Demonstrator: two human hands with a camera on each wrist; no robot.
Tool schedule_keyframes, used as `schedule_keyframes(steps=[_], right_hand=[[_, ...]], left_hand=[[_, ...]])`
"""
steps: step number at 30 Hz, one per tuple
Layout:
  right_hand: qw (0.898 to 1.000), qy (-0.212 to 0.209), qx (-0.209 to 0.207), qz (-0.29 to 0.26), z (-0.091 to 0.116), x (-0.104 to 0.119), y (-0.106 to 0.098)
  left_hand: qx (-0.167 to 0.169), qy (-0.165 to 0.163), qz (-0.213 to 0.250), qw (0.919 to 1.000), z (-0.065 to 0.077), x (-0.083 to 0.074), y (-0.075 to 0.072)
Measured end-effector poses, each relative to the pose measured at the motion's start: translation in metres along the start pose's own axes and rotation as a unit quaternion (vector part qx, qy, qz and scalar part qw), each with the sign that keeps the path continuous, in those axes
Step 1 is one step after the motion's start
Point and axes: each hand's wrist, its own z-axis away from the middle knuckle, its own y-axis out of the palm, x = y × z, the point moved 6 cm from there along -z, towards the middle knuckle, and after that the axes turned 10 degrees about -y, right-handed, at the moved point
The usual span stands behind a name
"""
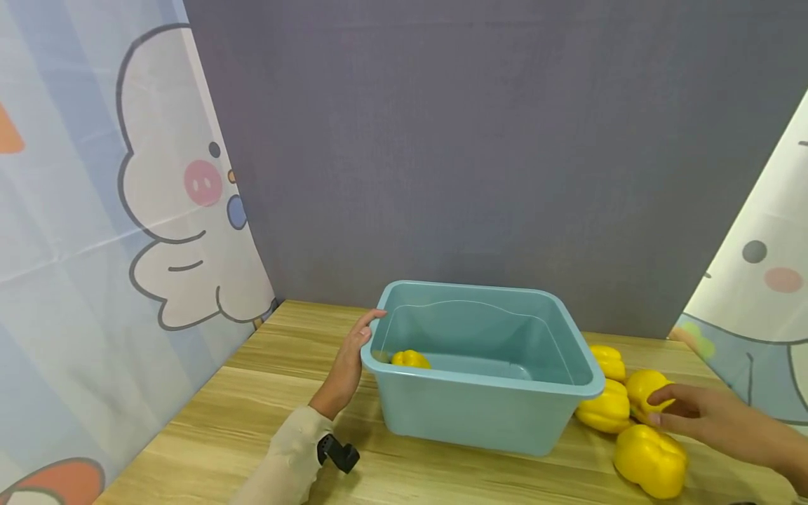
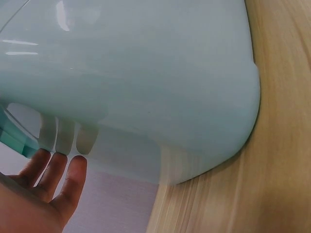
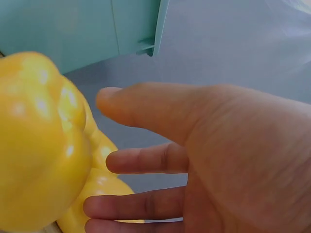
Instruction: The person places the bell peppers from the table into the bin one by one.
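A pale blue plastic bin (image 1: 467, 414) stands on the table with one yellow bell pepper (image 1: 410, 359) inside at its left. My left hand (image 1: 344, 368) rests against the bin's left rim. In the left wrist view, three outstretched fingers (image 2: 73, 182) meet the bin's outer wall (image 2: 146, 73); the thumb is out of that view. Several yellow bell peppers (image 1: 650, 459) are grouped right of the bin. Over this group reaches my right hand (image 1: 713, 417), fingers spread, nearest a rear pepper (image 1: 644, 389). In the right wrist view nothing lies in its grasp, and a pepper (image 3: 39, 145) looms close by.
The wood-grain table (image 1: 208, 428) carries everything. Behind it rises a dark grey panel (image 1: 442, 154). Cartoon-printed cloths hang at the left (image 1: 69, 280) and the right (image 1: 757, 322). A black strap with a small device (image 1: 337, 452) sits on my left wrist.
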Motion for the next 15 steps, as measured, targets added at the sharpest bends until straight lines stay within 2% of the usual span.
schedule_keyframes(steps=[3,7,15], right_hand=[[0.998,0.026,0.014,-0.047,-0.001,-0.005,0.004],[0.99,0.063,0.029,-0.12,-0.001,-0.01,0.009],[0.983,0.105,0.041,-0.143,0.0,-0.009,0.011]], left_hand=[[0.002,0.003,0.001,1.0,0.001,-0.001,0.0],[0.002,0.005,0.002,1.0,0.001,-0.001,0.0],[0.007,0.002,0.004,1.0,-0.001,0.0,0.0]])
